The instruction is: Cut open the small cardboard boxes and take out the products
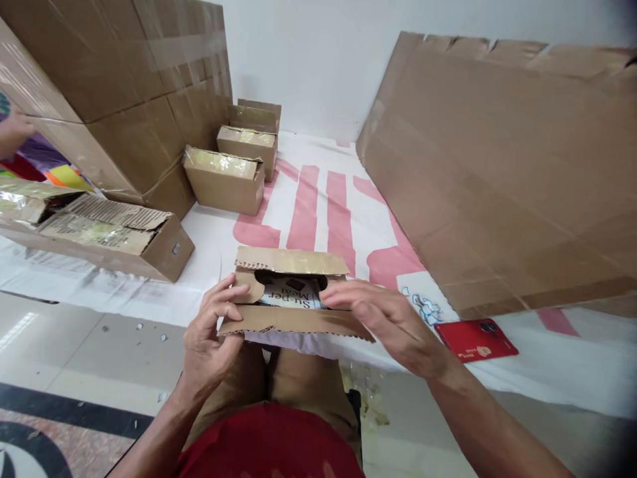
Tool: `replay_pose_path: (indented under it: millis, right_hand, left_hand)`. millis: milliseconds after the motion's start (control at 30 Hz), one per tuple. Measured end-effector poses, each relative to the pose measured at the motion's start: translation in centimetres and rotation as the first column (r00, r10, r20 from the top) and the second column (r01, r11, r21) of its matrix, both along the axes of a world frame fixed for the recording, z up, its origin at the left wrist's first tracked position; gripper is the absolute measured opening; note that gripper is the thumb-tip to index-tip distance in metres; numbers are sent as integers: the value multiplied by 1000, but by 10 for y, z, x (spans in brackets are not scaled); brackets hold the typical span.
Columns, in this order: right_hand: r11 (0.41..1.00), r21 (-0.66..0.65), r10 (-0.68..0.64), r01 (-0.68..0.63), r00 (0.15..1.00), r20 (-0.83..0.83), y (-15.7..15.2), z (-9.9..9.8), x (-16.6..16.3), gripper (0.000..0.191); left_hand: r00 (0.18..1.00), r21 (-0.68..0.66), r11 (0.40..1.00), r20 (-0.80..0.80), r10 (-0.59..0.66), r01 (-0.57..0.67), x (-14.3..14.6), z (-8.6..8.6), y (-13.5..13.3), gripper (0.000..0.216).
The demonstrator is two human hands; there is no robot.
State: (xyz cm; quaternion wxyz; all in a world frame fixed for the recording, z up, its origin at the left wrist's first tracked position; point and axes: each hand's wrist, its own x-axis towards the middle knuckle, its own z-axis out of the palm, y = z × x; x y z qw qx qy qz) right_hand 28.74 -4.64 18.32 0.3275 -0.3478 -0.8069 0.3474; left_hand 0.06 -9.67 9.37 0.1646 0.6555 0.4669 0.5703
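Note:
A small cardboard box (298, 320) sits at the table's front edge before me, its long flaps raised and its short end flaps folded inward. Through the gap between the end flaps shows a printed package (290, 293), its lettering "Su-per Meal" upside down to me. My left hand (212, 325) grips the box's left end, fingers over the end flap and thumb low on the near side. On the right end flap lies my right hand (393, 318), fingers stretched out and thumb apart, touching the flap without gripping it.
Closed, taped boxes (223, 179) stand at the back left beside tall stacked cartons (149, 86). More boxes (119, 229) lie at the left edge. A large cardboard sheet (507, 172) leans at right, with a red phone (476, 340) before it. A person's hand (14, 133) shows far left.

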Motion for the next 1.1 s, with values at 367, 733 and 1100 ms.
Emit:
replay_pose_path:
  millis: [367,733,1100]
  right_hand:
    - [931,358,-198,-78,714,671,61,7,-51,45]
    - [922,239,31,-305,672,740,67,9,-55,24]
    - [934,-127,239,-335,317,918,70,4,-85,17]
  left_hand:
    - [996,101,993,-76,-47,54,-3,-6,-1,26]
    - [999,78,996,15,-50,49,3,-9,1,33]
    - [999,75,997,31,-22,20,5,-13,2,37]
